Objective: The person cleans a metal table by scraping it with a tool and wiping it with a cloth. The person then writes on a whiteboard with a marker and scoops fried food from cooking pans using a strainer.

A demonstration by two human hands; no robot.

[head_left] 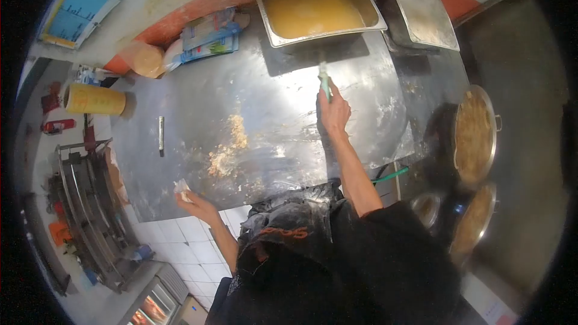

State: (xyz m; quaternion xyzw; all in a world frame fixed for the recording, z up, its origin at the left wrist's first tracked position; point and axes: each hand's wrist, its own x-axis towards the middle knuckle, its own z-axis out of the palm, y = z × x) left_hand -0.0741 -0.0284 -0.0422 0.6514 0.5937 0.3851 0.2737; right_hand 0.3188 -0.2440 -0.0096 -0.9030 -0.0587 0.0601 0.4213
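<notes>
My right hand [335,113] is closed around a green-handled tool [324,78] and reaches over the metal tabletop [283,102]. The tool's pale tip is blurred, so its kind is unclear, and it points toward the deep metal pan [368,27] of yellow liquid. Near the table's front left edge, my left hand [198,206] pinches a small whitish piece [182,187], maybe a scrap or scraper. Between the hands lies a streak of flour-coated crumbs [229,147]. A short, narrow bar-like object [161,135] rests farther left.
At the back left are a yellow tub [96,99], a tan bag [144,59] and blue-white packets [208,33]. A flour-dusted metal container [424,18] stands back right. Round pans [475,135] with brown contents are to the right; metal racks [90,204] stand left.
</notes>
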